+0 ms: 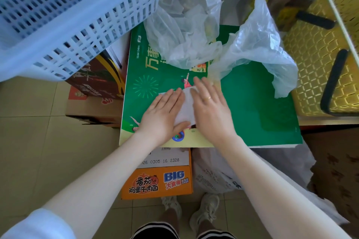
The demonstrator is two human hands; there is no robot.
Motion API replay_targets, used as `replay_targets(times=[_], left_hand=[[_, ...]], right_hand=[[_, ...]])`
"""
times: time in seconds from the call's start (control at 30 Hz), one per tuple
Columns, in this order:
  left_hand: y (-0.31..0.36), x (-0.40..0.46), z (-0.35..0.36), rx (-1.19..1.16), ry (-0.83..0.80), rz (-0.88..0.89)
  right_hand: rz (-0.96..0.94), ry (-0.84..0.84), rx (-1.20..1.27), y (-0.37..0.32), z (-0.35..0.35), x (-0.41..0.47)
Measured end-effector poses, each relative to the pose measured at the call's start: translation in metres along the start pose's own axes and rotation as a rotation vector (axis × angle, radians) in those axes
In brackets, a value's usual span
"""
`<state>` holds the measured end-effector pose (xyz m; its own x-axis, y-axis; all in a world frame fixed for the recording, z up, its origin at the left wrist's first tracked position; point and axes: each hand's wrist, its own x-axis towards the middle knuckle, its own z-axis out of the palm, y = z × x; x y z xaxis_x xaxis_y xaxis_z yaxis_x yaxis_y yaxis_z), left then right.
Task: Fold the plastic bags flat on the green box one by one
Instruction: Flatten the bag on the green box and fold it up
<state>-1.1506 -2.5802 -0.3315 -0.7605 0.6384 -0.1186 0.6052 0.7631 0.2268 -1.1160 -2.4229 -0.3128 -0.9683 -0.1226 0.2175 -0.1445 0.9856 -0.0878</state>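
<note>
Head view. I see the green box (258, 103) lying flat, its printed top serving as the work surface. A folded white plastic bag (186, 105) lies near the box's front edge, left of centre. My left hand (161, 116) rests palm-down on the bag's left part, fingers straight and together, thumb touching its near edge. My right hand (210, 106) presses flat on the bag's right part, fingers straight and slightly spread; a ring (209, 97) shows on one finger. Neither hand curls round anything.

Two loose bags remain unfolded: a crumpled clear bag (184, 31) at the box's far edge, and a pale bluish bag (258, 44) over the far right corner, just beside the first.

Around the box: blue basket (64, 11) at upper left, yellow basket (318, 68) at right, orange carton (157, 182) below the front edge
</note>
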Motion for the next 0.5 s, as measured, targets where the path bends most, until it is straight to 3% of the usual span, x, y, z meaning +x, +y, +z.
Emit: replay_targets(times=[0.1,0.27,0.4,0.5], left_hand=[[0.000,-0.001,-0.001,0.005,-0.002,0.011],[-0.007,-0.002,-0.001,0.054,-0.061,0.025],[-0.007,-0.003,-0.006,0.083,-0.045,0.023],[-0.010,-0.004,-0.005,0.086,-0.030,0.031]], right_hand=[[-0.110,-0.180,-0.003,-0.004,0.009,-0.011],[-0.053,-0.460,0.033,0.025,0.011,-0.009],[-0.032,-0.455,-0.001,0.044,0.007,-0.014],[0.012,-0.544,-0.059,0.049,-0.002,-0.011]])
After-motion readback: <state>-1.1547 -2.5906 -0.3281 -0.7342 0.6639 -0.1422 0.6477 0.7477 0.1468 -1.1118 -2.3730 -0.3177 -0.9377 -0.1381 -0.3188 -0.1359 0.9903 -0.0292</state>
